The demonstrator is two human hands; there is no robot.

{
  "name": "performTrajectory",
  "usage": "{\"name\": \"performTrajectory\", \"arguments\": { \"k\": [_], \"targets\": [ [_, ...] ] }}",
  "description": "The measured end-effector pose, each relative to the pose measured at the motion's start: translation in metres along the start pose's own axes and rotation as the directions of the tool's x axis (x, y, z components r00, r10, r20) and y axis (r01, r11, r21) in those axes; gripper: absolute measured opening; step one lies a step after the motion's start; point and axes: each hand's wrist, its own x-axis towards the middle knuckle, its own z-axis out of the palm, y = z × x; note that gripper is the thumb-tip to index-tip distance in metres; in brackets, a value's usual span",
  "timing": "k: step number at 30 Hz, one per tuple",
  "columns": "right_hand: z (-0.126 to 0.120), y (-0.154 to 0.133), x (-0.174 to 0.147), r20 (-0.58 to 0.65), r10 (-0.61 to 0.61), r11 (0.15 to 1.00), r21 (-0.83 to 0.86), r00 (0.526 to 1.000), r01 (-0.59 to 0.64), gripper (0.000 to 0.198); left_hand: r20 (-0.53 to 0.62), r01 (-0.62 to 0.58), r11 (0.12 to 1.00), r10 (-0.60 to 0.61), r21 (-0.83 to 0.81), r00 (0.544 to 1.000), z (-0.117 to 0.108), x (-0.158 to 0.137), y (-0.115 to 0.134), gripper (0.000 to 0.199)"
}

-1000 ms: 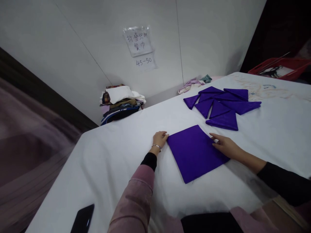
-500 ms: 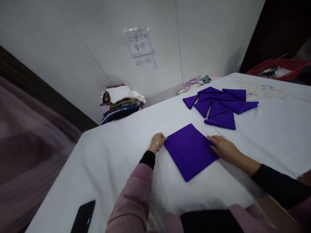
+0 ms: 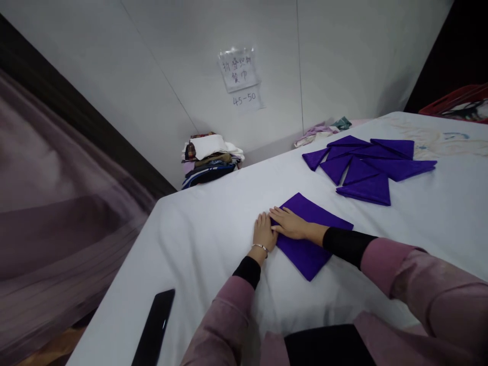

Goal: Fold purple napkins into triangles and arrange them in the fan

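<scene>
Now both hands meet at one corner of the purple cloth [image 3: 303, 254], which lies flat on the white-covered table [image 3: 213, 218], mostly under and to the right of them. The right hand [image 3: 288, 223] is flat, palm down, fingers stretched out across the cloth toward the left hand [image 3: 264, 233] — and that one is spread too, fingers straight, gripping nothing that shows. Whether the left palm rests on cloth or on table, I can't tell; the corner itself disappears beneath the fingers. The right wrist and sleeve cover part of the far-right area, so that edge is broken from view, and the number of layers can't be made out.

Beyond the right hand, off to its right, folded purple cloths [image 3: 366, 189] overlap, some corners tucked out of sight. Farther past them, a red basket [image 3: 438, 105] is cut by the frame, its contents murky. Ahead of the left hand and to its left sits a stack of clothes [image 3: 211, 157], its base hidden behind the table edge. Nearer the body, left of that hand — a black slab [image 3: 154, 328], sliced off at the bottom.
</scene>
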Motion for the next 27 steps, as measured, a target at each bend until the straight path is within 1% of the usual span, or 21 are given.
{"name": "performTrajectory", "arguments": {
  "k": [2,4,8,10,13,18,21,23,24,25,26,27],
  "targets": [
    [0.004,0.007,0.005,0.023,0.026,1.000,-0.009,0.999,-0.026,0.068,0.059,0.024,0.999,-0.025,0.028,0.998,0.007,-0.001,-0.003,0.062],
    [0.007,0.014,0.005,0.037,0.029,0.999,-0.015,0.999,-0.029,0.073,0.083,0.010,0.999,-0.014,0.052,0.996,0.010,-0.001,-0.006,0.066],
    [0.010,0.029,0.003,0.041,0.001,1.000,-0.024,0.999,0.000,0.077,0.068,0.004,0.995,-0.011,0.104,0.998,0.013,-0.001,-0.007,0.067],
    [0.008,0.041,0.004,0.031,0.009,0.999,-0.043,0.999,-0.007,0.076,0.061,0.004,0.994,-0.010,0.110,0.998,0.013,-0.001,-0.006,0.069],
    [0.002,0.065,0.004,0.015,0.051,0.994,-0.094,0.999,-0.050,0.076,0.059,0.012,0.994,-0.018,0.106,0.998,0.014,-0.002,-0.005,0.071],
    [-0.017,0.111,0.003,-0.023,0.133,0.981,-0.139,0.991,-0.135,0.071,0.056,0.024,0.995,-0.029,0.093,0.998,0.014,-0.003,-0.004,0.072],
    [-0.029,0.127,0.004,-0.030,0.212,0.967,-0.141,0.977,-0.214,0.067,0.054,0.023,0.996,-0.028,0.091,0.998,0.014,-0.003,-0.004,0.072],
    [-0.035,0.128,0.003,-0.040,0.308,0.943,-0.116,0.951,-0.310,0.066,0.052,0.021,0.996,-0.026,0.089,0.998,0.014,-0.003,-0.004,0.071],
    [-0.036,0.123,0.001,-0.058,0.346,0.931,-0.101,0.936,-0.350,0.067,0.052,0.022,0.996,-0.026,0.087,0.998,0.014,-0.002,-0.005,0.071],
    [-0.036,0.115,-0.003,-0.081,0.361,0.926,-0.087,0.929,-0.368,0.068,0.053,0.022,0.996,-0.027,0.085,0.998,0.014,-0.002,-0.005,0.071],
    [-0.033,0.104,-0.009,-0.104,0.347,0.931,-0.079,0.932,-0.356,0.070,0.054,0.023,0.996,-0.027,0.083,0.998,0.014,-0.001,-0.005,0.070],
    [-0.029,0.089,-0.017,-0.120,0.304,0.946,-0.078,0.945,-0.314,0.072,0.058,0.023,0.996,-0.028,0.083,0.998,0.014,-0.001,-0.004,0.070]
  ]
}}
